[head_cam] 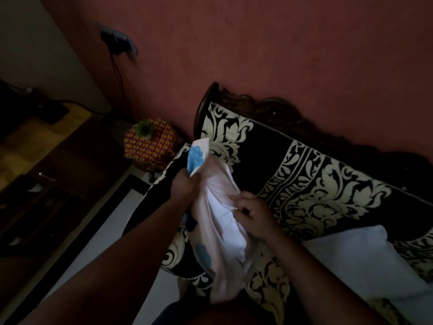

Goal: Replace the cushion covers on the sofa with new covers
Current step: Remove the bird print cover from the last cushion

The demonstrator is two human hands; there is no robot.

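Sofa (328,184) backdrop: left hand (184,185) and right hand (251,215) grip upright pink cover (225,231), long axis vertical, white cushion (236,245) inside.

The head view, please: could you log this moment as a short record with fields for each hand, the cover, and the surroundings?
left hand: left hand grips the upper edge of the pale cover
right hand: right hand pinches a fold of the cover's cloth
cover: pale with blue patches, bunched and held up between both hands
sofa: black-and-cream patterned sofa, against a red wall
other: white cushion lying on the sofa seat; red-and-yellow patterned object beside the sofa
lighting: dim
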